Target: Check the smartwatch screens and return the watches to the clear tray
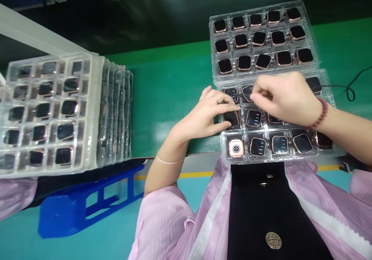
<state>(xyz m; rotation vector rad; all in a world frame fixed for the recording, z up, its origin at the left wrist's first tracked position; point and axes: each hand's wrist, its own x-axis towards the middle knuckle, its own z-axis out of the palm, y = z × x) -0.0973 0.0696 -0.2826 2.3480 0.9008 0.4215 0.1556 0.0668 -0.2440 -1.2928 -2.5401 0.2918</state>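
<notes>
The near clear plastic tray [222, 145] holds square smartwatches in separate cells, several with lit menus on their screens. My left hand [210, 112] reaches over the tray's left side, thumb and forefinger at opposite edges of a dark-screened smartwatch [232, 119]. Above the tray's back row, my right hand [286, 97] is closed in a pinch on a thin dark rod-like thing [243, 95]. Its tip lies by a lit smartwatch [230, 93] in the back left cell. My right hand and wrist hide several cells. One watch [235, 148] lies face down, its sensor side showing.
Behind stands a second tray [213, 72] of dark-screened watches. A black cable [350, 91] comes in from the right and passes behind my right wrist. At left, a tall stack of filled trays [100, 109] rises beside the green table [165, 93]. Below is a blue stool [69, 209].
</notes>
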